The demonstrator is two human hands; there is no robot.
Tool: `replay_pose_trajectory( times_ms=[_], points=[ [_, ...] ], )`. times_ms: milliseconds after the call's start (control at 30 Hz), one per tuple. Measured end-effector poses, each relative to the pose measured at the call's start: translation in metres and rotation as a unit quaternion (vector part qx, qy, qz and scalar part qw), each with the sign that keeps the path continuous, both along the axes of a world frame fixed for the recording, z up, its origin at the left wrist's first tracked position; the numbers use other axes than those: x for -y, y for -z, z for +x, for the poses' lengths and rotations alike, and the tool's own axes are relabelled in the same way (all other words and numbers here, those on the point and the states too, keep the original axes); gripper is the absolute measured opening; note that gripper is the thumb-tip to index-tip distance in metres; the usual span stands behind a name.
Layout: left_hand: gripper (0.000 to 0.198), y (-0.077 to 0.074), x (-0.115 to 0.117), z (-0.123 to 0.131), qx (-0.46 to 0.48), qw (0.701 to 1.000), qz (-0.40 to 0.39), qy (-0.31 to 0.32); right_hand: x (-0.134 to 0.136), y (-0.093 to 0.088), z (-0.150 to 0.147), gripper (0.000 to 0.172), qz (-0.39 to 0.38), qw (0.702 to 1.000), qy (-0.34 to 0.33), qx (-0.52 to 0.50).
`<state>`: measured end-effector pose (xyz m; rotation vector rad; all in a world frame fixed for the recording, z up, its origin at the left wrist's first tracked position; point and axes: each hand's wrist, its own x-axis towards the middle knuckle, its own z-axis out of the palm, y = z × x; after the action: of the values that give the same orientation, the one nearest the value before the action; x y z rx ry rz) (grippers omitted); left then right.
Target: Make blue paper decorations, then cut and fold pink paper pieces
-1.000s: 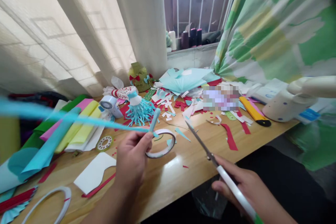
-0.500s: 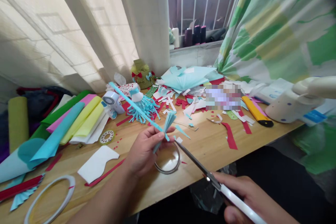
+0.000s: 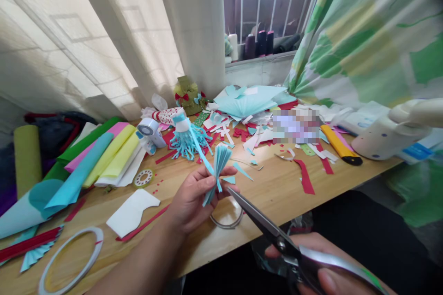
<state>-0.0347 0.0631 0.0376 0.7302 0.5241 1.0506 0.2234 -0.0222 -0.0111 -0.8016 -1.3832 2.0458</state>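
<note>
Left fingers (image 3: 205, 185) pinched pleated paper (image 3: 222, 159), centre; right fingers (image 3: 313, 241), lower right, gripped scissors (image 3: 282, 243) over the worktop's edge (image 3: 214, 252), wood (image 3: 277, 189) showing above.

Matt paper, glossy metal and wood

The folded blue paper (image 3: 221, 161) I pinch looks matt and finely ridged. My scissors (image 3: 282, 243) have smooth metal blades and a glossy handle. My table (image 3: 273, 193) is smooth wood, shiny where light strikes. The yellow cutter (image 3: 337, 142) looks like slick plastic; the green curtain (image 3: 374, 37), soft cloth.
</note>
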Motion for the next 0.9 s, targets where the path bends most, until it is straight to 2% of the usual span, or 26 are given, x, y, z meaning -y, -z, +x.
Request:
replay_pose_trajectory(
  times_ms=[100,233,367,433,533,600,700,767,900],
  points=[
    [0.021,0.000,0.000,0.001,-0.012,0.999,-0.021,-0.022,-0.001,-0.001,0.001,0.065,-0.010,1.000,0.024,0.001],
    [0.016,-0.001,-0.002,0.001,-0.028,0.998,-0.043,-0.047,0.001,-0.008,0.002,0.069,-0.017,0.995,0.064,0.076],
    [0.018,-0.003,-0.005,0.002,-0.038,0.993,-0.061,-0.092,-0.012,-0.019,0.006,0.072,0.050,0.971,0.150,0.179],
    [0.019,-0.003,-0.006,0.002,-0.040,0.992,-0.063,-0.103,-0.030,-0.026,0.009,0.068,0.126,0.939,0.165,0.274],
    [0.018,-0.004,-0.006,0.004,-0.048,0.990,-0.066,-0.112,-0.063,-0.035,0.012,0.054,0.252,0.847,0.191,0.427],
    [0.020,-0.005,-0.005,0.005,-0.064,0.989,-0.067,-0.118,-0.084,-0.036,0.009,0.045,0.313,0.781,0.177,0.511],
    [0.024,-0.005,-0.004,0.005,-0.097,0.985,-0.077,-0.125,-0.108,-0.034,-0.002,0.044,0.388,0.703,0.129,0.582],
    [0.025,-0.005,-0.004,0.005,-0.111,0.981,-0.087,-0.131,-0.119,-0.031,-0.010,0.043,0.410,0.677,0.107,0.601],
    [0.022,-0.004,-0.003,0.007,-0.132,0.971,-0.116,-0.163,-0.135,-0.027,-0.016,0.041,0.414,0.666,0.097,0.613]
  ],
)
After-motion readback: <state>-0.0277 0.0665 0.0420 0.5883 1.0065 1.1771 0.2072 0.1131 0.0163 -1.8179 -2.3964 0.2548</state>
